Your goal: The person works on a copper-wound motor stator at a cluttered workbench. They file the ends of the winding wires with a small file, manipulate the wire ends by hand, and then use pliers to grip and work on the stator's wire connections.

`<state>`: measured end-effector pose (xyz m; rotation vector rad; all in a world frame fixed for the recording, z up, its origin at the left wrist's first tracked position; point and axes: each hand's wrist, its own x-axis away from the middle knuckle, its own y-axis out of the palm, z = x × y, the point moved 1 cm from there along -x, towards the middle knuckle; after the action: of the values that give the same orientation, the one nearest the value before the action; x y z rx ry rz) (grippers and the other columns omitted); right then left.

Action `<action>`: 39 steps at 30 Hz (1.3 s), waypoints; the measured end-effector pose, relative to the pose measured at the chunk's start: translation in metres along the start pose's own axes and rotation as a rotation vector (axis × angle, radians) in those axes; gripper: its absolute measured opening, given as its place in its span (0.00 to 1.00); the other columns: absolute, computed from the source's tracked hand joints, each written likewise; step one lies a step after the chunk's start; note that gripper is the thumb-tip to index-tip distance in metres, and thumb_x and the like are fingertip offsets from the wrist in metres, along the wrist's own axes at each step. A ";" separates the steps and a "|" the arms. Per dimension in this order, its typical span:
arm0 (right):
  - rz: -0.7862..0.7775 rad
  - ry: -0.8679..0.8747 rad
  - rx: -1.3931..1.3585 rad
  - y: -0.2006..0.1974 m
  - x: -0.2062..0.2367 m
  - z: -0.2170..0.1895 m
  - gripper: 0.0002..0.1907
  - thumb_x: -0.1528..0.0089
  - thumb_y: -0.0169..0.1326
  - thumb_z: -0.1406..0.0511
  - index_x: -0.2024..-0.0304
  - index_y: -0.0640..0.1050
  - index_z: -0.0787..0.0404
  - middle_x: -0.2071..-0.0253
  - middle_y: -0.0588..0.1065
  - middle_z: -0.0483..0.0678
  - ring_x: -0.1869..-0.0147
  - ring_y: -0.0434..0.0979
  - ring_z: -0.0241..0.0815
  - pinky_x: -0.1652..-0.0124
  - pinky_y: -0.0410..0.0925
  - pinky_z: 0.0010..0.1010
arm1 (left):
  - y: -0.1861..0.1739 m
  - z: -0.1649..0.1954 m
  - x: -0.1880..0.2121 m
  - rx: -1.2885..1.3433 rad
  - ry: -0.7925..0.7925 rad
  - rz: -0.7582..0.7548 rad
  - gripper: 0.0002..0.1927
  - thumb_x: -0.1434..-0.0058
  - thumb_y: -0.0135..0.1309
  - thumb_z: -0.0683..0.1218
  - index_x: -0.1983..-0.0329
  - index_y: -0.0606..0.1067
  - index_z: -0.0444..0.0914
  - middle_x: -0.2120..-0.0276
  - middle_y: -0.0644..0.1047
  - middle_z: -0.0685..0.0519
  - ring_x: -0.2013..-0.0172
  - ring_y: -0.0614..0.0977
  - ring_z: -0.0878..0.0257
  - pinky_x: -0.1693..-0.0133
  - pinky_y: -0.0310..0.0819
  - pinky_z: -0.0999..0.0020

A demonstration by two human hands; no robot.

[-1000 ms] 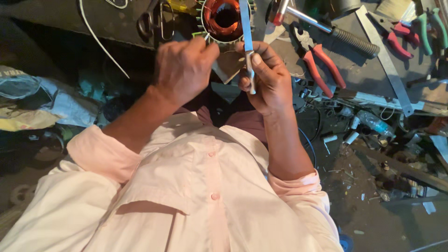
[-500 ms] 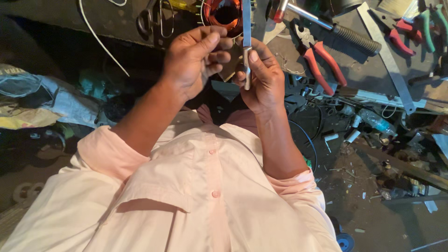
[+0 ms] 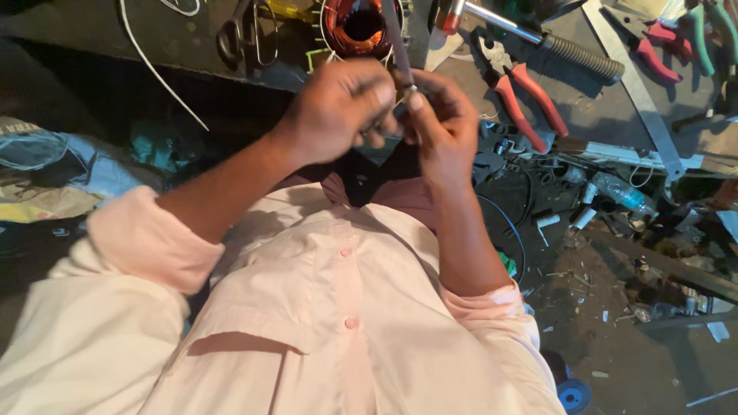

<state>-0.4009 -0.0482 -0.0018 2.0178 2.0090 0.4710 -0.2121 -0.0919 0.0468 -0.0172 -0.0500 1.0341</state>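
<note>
Both hands meet in front of my chest, just below a round motor winding of copper wire (image 3: 357, 27) on the workbench. My right hand (image 3: 444, 127) grips a slim grey blade-like strip (image 3: 397, 48) that points up toward the winding. My left hand (image 3: 338, 111) is closed with its fingertips pinched against the strip's lower end and touching the right hand. It is blurred, and I cannot tell what small thing, if any, it pinches.
On the dark bench (image 3: 607, 107) lie red-handled pliers (image 3: 526, 96), scissors (image 3: 242, 34), a long tool with a ribbed grip (image 3: 553, 46), a metal ruler (image 3: 634, 84) and more red and green hand tools (image 3: 684, 34). A white cable (image 3: 157, 73) hangs at left. Scraps litter the floor (image 3: 615, 253).
Both hands have drawn closer together and a little lower. The left hand's fingers have curled shut against the strip, which now leans left toward the winding.
</note>
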 end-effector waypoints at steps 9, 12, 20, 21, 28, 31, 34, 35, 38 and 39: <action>-0.173 -0.424 0.996 -0.017 0.000 -0.035 0.12 0.37 0.59 0.76 0.51 0.79 0.65 0.62 0.77 0.52 0.65 0.76 0.42 0.64 0.68 0.29 | -0.008 0.009 0.001 -1.678 0.563 -0.447 0.08 0.49 0.54 0.49 0.73 0.77 0.40 0.79 0.77 0.50 0.78 0.82 0.57 0.79 0.74 0.61; -0.182 -0.391 1.017 -0.010 0.000 -0.033 0.12 0.37 0.58 0.76 0.51 0.79 0.65 0.63 0.76 0.53 0.66 0.75 0.45 0.65 0.67 0.31 | -0.008 0.012 0.002 -1.712 0.563 -0.473 0.09 0.50 0.54 0.49 0.74 0.77 0.39 0.79 0.77 0.49 0.78 0.81 0.57 0.80 0.74 0.62; -0.077 -0.325 0.899 0.000 0.008 -0.013 0.11 0.36 0.57 0.77 0.51 0.78 0.66 0.62 0.75 0.53 0.66 0.73 0.44 0.64 0.66 0.29 | -0.010 0.029 0.008 -1.537 0.650 -0.278 0.07 0.45 0.54 0.48 0.73 0.76 0.40 0.75 0.75 0.51 0.76 0.81 0.59 0.79 0.73 0.64; -0.105 -0.371 0.863 0.001 0.006 -0.011 0.11 0.37 0.56 0.77 0.51 0.77 0.65 0.61 0.75 0.52 0.64 0.74 0.44 0.63 0.67 0.29 | -0.011 0.031 0.008 -1.526 0.638 -0.256 0.06 0.45 0.54 0.48 0.73 0.75 0.41 0.75 0.74 0.52 0.76 0.80 0.59 0.78 0.73 0.64; -0.123 -0.368 0.785 0.005 0.002 -0.004 0.11 0.37 0.55 0.78 0.52 0.76 0.66 0.61 0.75 0.51 0.64 0.73 0.40 0.63 0.66 0.27 | -0.004 0.030 0.019 -1.380 0.561 -0.068 0.04 0.43 0.55 0.45 0.70 0.73 0.42 0.74 0.73 0.54 0.74 0.79 0.60 0.75 0.74 0.65; -0.082 -0.370 0.779 0.008 0.000 -0.005 0.11 0.36 0.55 0.78 0.51 0.76 0.66 0.61 0.75 0.51 0.63 0.73 0.41 0.62 0.67 0.27 | -0.005 0.030 0.022 -1.335 0.554 -0.032 0.04 0.43 0.55 0.44 0.70 0.73 0.41 0.73 0.73 0.54 0.73 0.79 0.61 0.74 0.74 0.65; -0.124 -0.415 0.809 0.009 -0.001 -0.011 0.12 0.36 0.54 0.78 0.51 0.76 0.65 0.60 0.75 0.51 0.62 0.74 0.42 0.61 0.68 0.28 | -0.006 0.030 0.022 -1.365 0.582 -0.029 0.04 0.45 0.55 0.45 0.71 0.73 0.41 0.73 0.73 0.54 0.74 0.79 0.60 0.75 0.73 0.65; -0.165 -0.429 0.818 0.009 0.000 -0.013 0.13 0.37 0.54 0.78 0.51 0.76 0.64 0.60 0.75 0.52 0.62 0.75 0.42 0.62 0.68 0.28 | -0.006 0.030 0.022 -1.382 0.588 -0.036 0.04 0.45 0.55 0.45 0.71 0.73 0.41 0.73 0.73 0.54 0.74 0.79 0.60 0.75 0.73 0.65; -0.159 -0.275 0.956 0.007 -0.002 -0.022 0.12 0.37 0.56 0.77 0.52 0.77 0.64 0.63 0.76 0.52 0.72 0.71 0.43 0.70 0.63 0.30 | -0.010 0.033 0.022 -1.377 0.616 -0.054 0.04 0.45 0.55 0.45 0.68 0.74 0.41 0.73 0.73 0.54 0.73 0.78 0.60 0.74 0.73 0.65; -0.155 -0.295 0.961 0.006 -0.002 -0.024 0.14 0.39 0.55 0.78 0.51 0.77 0.64 0.62 0.76 0.52 0.70 0.72 0.43 0.69 0.64 0.30 | -0.009 0.033 0.022 -1.395 0.622 -0.068 0.04 0.45 0.55 0.46 0.70 0.74 0.41 0.73 0.73 0.54 0.73 0.79 0.60 0.75 0.73 0.65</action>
<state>-0.4048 -0.0511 0.0226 2.1327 2.3848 -0.9515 -0.1948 -0.0781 0.0808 -1.5780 -0.1935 0.7115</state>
